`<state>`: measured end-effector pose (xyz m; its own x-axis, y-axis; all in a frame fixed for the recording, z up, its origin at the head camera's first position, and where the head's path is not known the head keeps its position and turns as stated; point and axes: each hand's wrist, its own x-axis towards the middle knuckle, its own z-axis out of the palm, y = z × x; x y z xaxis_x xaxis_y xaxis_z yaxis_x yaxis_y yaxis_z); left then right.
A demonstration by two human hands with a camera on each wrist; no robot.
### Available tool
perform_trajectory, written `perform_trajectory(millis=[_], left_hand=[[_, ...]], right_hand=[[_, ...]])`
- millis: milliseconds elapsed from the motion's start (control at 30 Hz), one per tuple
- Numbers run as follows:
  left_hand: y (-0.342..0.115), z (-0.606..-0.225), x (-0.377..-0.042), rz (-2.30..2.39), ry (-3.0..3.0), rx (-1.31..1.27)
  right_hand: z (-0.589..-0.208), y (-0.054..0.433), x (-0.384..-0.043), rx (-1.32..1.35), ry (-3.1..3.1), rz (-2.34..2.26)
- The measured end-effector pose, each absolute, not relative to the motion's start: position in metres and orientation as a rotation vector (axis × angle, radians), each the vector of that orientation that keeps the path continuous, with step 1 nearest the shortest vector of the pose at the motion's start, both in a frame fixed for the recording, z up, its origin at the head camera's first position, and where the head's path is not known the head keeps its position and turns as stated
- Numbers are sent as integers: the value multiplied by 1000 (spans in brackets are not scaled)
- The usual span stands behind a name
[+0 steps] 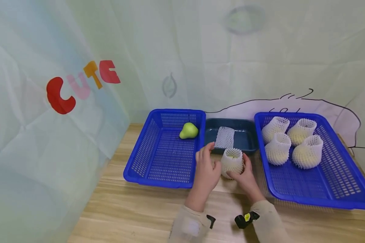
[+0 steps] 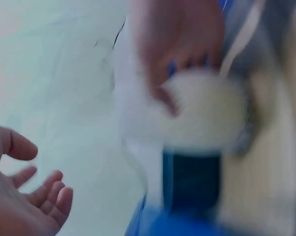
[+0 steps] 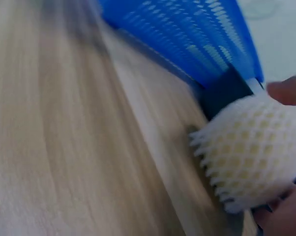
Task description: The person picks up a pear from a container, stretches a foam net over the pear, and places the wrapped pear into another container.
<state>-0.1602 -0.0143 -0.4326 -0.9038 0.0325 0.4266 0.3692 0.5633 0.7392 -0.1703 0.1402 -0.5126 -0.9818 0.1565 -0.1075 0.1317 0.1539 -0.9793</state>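
My right hand grips a pear in a white foam net sleeve, its thumb on the near side and its fingers on the far right side. The sleeve's open top faces up, and pale yellow-green fruit shows through the mesh in the right wrist view. On the pear's left is my left hand, holding nothing, its fingers spread and loosely bent in the left wrist view. A bare green pear lies in the left blue basket.
Between the baskets, a dark teal tray holds a flat white foam net. The right blue basket contains several sleeved pears. All stand on a wood-grain table, with a printed curtain behind.
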Motion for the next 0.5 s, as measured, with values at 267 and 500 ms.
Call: perform_trajectory(millis=[267, 500], left_hand=[[-50, -445, -172, -955, -2739, -139], [-57, -457, -175, -891, -3013, -51]], right_hand=[[-523, 132, -175, -376, -2552, 1631], [-522, 128, -177, -335, -2580, 1604]])
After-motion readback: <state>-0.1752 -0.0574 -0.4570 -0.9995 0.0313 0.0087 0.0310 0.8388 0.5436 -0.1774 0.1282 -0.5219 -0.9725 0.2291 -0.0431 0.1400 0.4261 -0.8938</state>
